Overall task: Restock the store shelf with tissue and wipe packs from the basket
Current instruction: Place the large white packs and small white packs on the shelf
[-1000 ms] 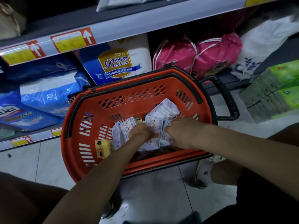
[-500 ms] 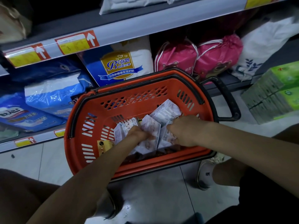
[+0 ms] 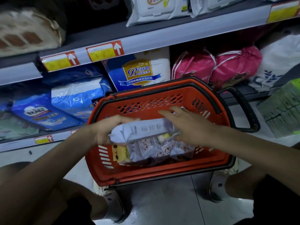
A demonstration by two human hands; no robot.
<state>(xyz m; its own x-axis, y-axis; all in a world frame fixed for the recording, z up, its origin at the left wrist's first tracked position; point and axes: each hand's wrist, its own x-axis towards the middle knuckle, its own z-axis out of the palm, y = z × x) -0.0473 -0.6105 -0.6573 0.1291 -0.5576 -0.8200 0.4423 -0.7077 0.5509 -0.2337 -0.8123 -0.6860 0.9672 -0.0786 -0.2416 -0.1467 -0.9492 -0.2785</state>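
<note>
An orange shopping basket (image 3: 162, 173) with black handles stands on the floor between my feet. Inside lie several small printed tissue packs (image 3: 164, 149) and a yellow pack (image 3: 121, 154). My left hand (image 3: 105, 132) grips the left end of a stack of white packs (image 3: 144, 129) lifted above the basket's contents. My right hand (image 3: 190, 125) rests against the stack's right end with fingers spread and straight. White wipe packs (image 3: 155, 8) lie on the upper shelf (image 3: 162, 38).
Blue diaper bags (image 3: 47, 114), a Baileen pack (image 3: 138, 70) and pink drawstring bags (image 3: 215, 67) fill the lower shelf behind the basket. A green tissue bundle (image 3: 282, 109) sits at the right. My shoes (image 3: 217, 185) flank the basket on the tiled floor.
Both hands came up out of the basket with a stack of white packs; the right hand's fingers have opened out. The view tilted up and shows the upper shelf.
</note>
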